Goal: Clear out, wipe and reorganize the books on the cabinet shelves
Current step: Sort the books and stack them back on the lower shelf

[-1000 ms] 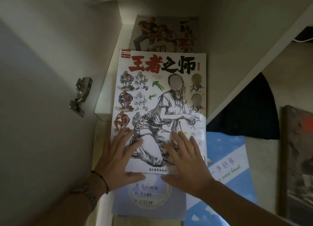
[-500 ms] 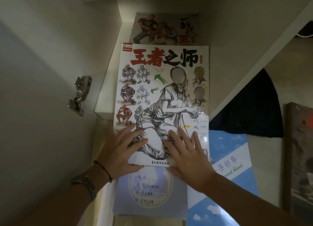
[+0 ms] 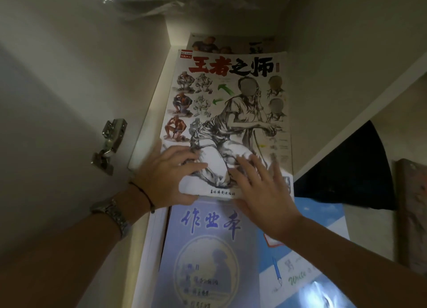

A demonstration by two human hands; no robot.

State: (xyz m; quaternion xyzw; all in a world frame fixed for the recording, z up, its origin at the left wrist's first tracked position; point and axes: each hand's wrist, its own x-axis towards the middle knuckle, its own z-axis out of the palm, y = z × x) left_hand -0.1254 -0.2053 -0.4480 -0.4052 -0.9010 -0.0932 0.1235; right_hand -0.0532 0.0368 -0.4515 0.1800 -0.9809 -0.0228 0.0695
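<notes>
You're in the reorganizing stretch: your left hand (image 3: pixel 166 178) and right hand (image 3: pixel 261 192) press flat, fingers spread, gripping nothing, on the sketch book (image 3: pixel 231 113) lying on the shelf (image 3: pixel 147 132). Its long axis runs front-to-back, title toward the back (more books (image 3: pixel 208 250) wait nearer you).

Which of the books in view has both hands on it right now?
The sketch book with the red and black title, lying on the shelf. The left hand and right hand press flat on its near end; the pale blue notebook below is untouched.
</notes>
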